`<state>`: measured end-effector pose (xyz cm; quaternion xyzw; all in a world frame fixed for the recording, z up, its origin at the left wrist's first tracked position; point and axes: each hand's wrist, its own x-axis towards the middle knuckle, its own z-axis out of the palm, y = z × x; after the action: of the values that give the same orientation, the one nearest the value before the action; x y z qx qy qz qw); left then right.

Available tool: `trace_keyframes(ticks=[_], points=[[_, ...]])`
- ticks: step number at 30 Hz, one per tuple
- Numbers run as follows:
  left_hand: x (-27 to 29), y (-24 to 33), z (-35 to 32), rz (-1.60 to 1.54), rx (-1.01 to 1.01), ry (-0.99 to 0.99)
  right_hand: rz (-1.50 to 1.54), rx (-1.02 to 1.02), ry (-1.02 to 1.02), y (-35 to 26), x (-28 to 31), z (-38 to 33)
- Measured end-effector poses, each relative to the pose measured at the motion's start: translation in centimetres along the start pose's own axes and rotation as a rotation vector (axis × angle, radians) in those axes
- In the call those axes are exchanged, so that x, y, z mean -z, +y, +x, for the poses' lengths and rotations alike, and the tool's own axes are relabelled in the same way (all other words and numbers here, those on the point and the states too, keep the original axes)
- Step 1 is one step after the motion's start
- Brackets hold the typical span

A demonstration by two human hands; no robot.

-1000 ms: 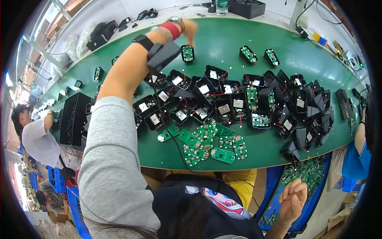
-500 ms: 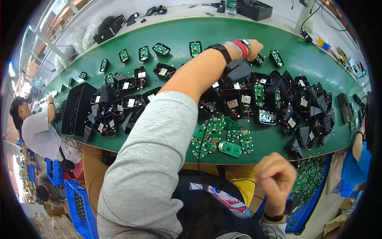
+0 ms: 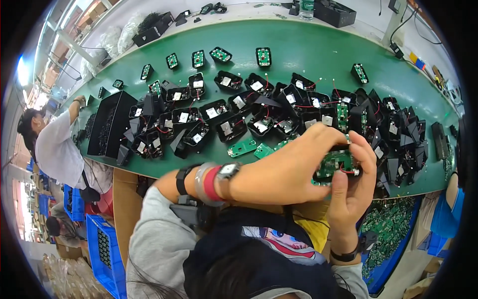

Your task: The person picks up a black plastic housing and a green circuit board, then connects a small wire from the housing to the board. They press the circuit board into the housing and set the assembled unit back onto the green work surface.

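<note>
Close to the front table edge, my two hands meet around a small green circuit board [image 3: 334, 163] with dark casing at its edge and a red wire at its lower side. My left hand [image 3: 294, 164], with bands and a watch on its wrist, grips it from the left and hides part of it. My right hand [image 3: 356, 182] holds it from the right, thumb in front and fingers curled behind. Just beyond the hands lie open black housings [image 3: 261, 124] with white squares and red wires. Loose green boards [image 3: 242, 148] are partly covered by my left arm.
A row of black cases with green boards [image 3: 263, 57] stands along the far side. A black bin [image 3: 107, 124] is at left; a blue crate of boards [image 3: 388, 234] sits below the table at right. A co-worker [image 3: 57, 144] works at the left end.
My left hand has come back from a cased board in the far row, which is gone from there. Both hands now hold a board together. My right hand has risen from below the table edge.
</note>
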<state>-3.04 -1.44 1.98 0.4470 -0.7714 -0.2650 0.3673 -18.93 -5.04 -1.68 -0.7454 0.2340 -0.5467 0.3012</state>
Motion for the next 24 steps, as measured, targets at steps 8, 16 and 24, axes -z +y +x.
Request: trace_keyframes(ticks=[8,16,24], points=[[-2.9,-1.8,-2.6,-0.921,0.343,0.267,0.286,-0.288,-0.146,1.2,-0.9,1.0],[-5.9,-2.1,-2.9,-1.053,0.459,0.349,0.141,-0.363,0.105,-0.7,-0.1,-3.2],[-6.9,-1.9,-2.8,-1.023,0.458,0.341,0.112,-0.236,-0.052,0.1,0.6,-2.6]])
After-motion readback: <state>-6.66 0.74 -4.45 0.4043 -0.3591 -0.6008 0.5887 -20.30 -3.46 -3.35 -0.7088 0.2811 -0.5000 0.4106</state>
